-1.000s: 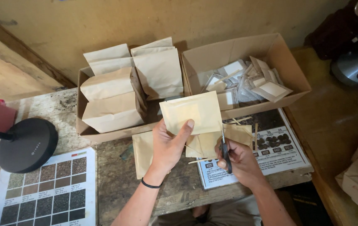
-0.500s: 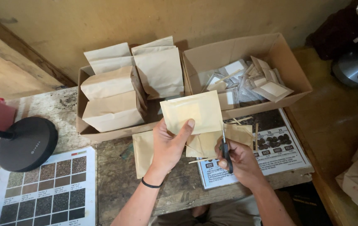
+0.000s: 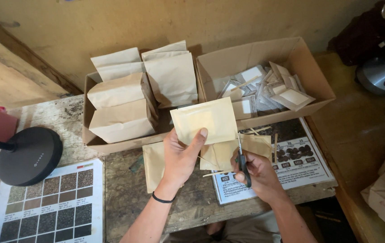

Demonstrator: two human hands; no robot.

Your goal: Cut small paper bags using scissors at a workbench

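Left hand (image 3: 181, 157): raised in front of the body, palm toward the camera, thumb lying flat across the near face of what it pinches, the other fingers hidden behind.
Left wrist: straight, a thin dark band around it just below the palm.
Left forearm: bare, rising from the lower edge of the view and slanting up to the right.
Right hand (image 3: 255, 173): lower and to the right of the left, fingers curled round dark handles, knuckles up.
Right grip: looks closed, though the fingertips are partly hidden.
Right forearm: bare, coming in from the lower right.
Hands: close together, not touching.
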